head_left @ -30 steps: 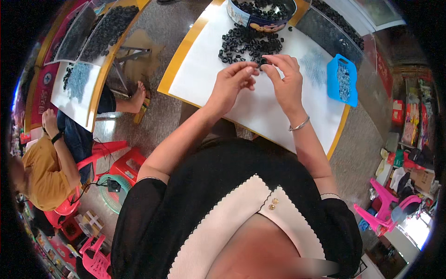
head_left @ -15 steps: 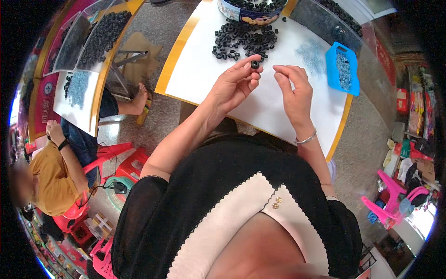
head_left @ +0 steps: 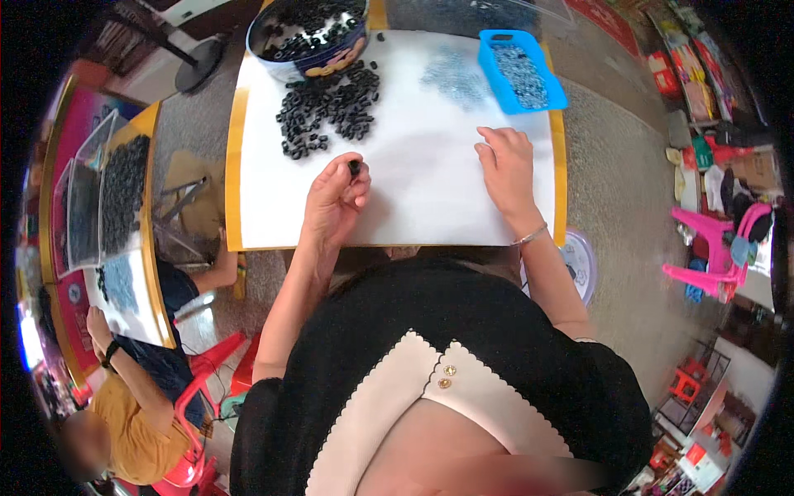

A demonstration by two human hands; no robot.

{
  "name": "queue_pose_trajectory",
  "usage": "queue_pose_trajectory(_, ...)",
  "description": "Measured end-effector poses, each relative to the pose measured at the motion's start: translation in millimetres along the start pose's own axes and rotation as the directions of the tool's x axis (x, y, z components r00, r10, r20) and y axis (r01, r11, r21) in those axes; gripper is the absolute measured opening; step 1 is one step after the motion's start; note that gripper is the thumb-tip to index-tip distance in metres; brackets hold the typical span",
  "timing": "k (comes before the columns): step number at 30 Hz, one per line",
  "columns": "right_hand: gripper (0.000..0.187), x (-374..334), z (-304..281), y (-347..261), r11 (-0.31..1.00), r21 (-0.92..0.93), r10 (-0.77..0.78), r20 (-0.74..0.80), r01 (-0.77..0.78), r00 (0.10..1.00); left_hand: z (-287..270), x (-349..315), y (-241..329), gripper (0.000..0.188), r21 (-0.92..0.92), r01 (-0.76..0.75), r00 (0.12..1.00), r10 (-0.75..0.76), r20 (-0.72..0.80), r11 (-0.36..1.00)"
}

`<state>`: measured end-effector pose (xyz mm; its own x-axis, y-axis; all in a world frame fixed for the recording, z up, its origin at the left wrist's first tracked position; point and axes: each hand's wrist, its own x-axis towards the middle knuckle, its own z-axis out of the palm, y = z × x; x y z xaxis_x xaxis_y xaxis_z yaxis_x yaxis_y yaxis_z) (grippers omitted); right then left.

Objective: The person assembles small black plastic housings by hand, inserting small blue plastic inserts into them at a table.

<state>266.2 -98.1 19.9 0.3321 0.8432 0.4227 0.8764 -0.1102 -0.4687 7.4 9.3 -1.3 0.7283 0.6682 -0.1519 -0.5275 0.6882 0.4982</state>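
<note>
Between the thumb and fingers of my left hand [head_left: 332, 198] is a small black ring-shaped part [head_left: 354, 167], held just above the white table top [head_left: 422, 190]. My right hand [head_left: 509, 169] hovers over the right side of the table. Its thumb and forefinger are bent with a slight gap, and nothing shows between them. Beyond my left hand lies a heap of small black ring parts [head_left: 339, 107]. A thin spread of tiny clear bluish pieces [head_left: 455, 76] lies ahead of my right hand. More of them fill a blue plastic tray [head_left: 490, 83] at the far right.
A round tin [head_left: 310, 68] of black parts stands at the far left of the table. Yellow edging [head_left: 236, 182] borders the top. To the left, a person in a mustard shirt [head_left: 136, 422] sits by another table with black and bluish parts. A pink stool [head_left: 707, 256] stands at right.
My view has turned, so the table sits further left and squarer. My hands are further apart; the left still holds the black ring part, and the right is nearer the bluish pieces.
</note>
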Motion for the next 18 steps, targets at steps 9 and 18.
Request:
queue_pose_trajectory(9,0.031,21,18,-3,0.951,-0.307,-0.006,0.04,0.018,0.999,0,6,-10,0.026,0.051,0.005,1.0,-0.005,-0.007,0.999)
queue_pose_trajectory(18,0.017,-1,7,2,0.989,-0.132,-0.077,-0.021,0.074,0.997,0,7,-8,0.026,0.052,0.004,1.0,-0.005,0.02,0.999)
